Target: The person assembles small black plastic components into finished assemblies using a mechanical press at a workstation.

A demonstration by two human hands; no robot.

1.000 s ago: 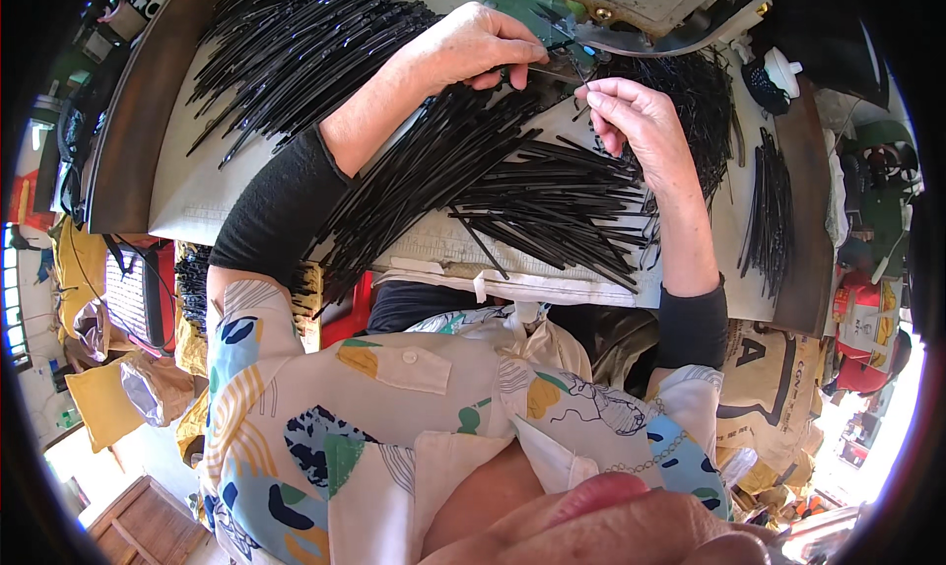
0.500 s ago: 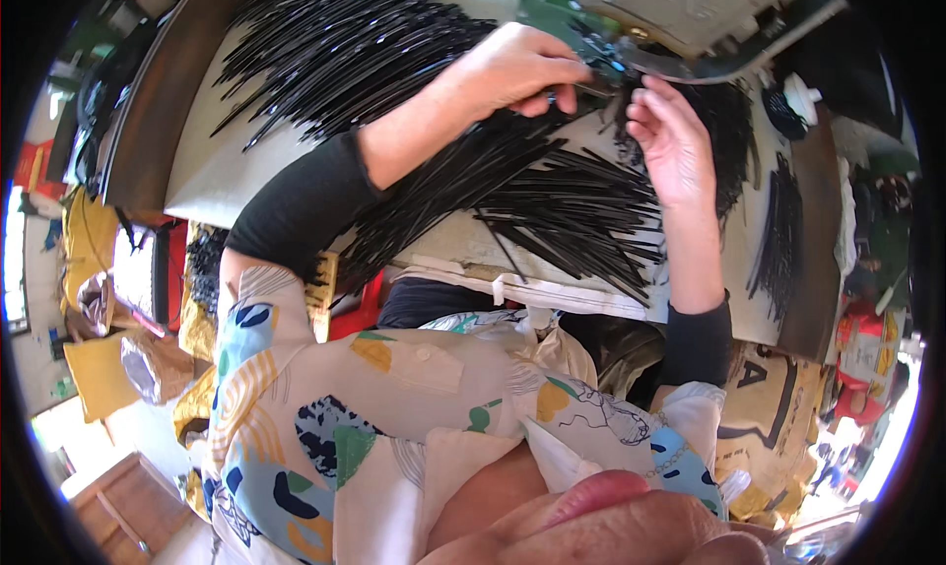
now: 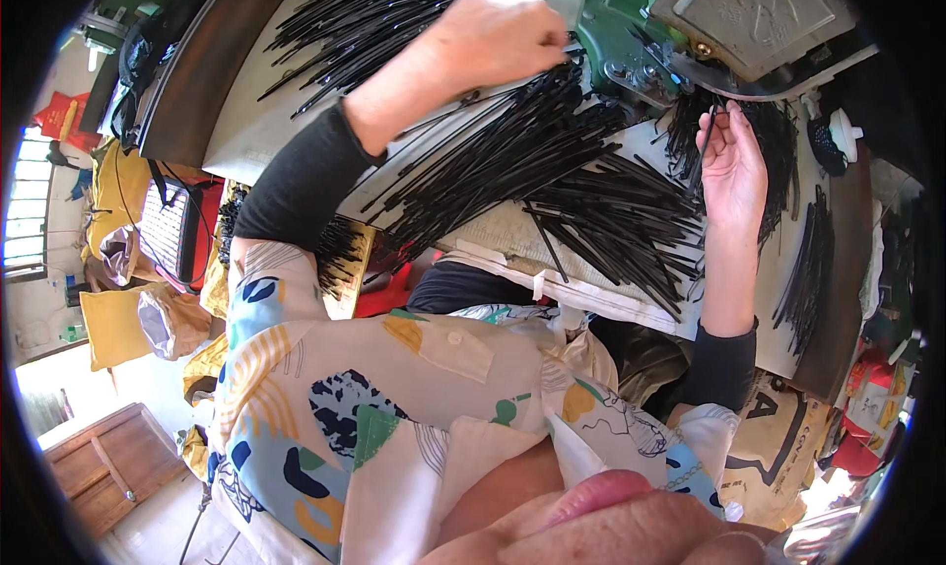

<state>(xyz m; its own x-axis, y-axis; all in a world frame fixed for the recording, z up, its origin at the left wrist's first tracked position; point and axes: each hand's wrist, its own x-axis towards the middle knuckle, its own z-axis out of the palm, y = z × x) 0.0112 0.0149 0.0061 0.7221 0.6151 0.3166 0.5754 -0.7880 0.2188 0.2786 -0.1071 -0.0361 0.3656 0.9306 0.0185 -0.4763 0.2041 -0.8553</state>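
Observation:
My left hand [image 3: 503,38] is curled above the thin black strips [image 3: 384,38] spread over the far left of the worktable. Motion softens its outline, and whatever its fingers may hold is hidden. On the right, my right hand [image 3: 734,166] pinches a thin black strip [image 3: 707,139] between thumb and fingers, palm turned up. Just beyond that hand stands a green machine [image 3: 616,38] with a metal head and a curved plate. Beneath the machine hangs a dark tangle of black pieces [image 3: 780,156]. More black strips [image 3: 616,205] lie loose between my arms.
The pale tabletop [image 3: 251,122] has dark raised boards [image 3: 177,82] along its sides. A small bundle of black strips [image 3: 808,260] lies at the right. Sacks [image 3: 778,447] stand on the right, and yellow bags [image 3: 118,329] on the left beside a red chair.
My left hand has drawn away from the machine, toward the strips at the left. My right hand stays near the machine, now with a strip visible. The whole view has shifted slightly.

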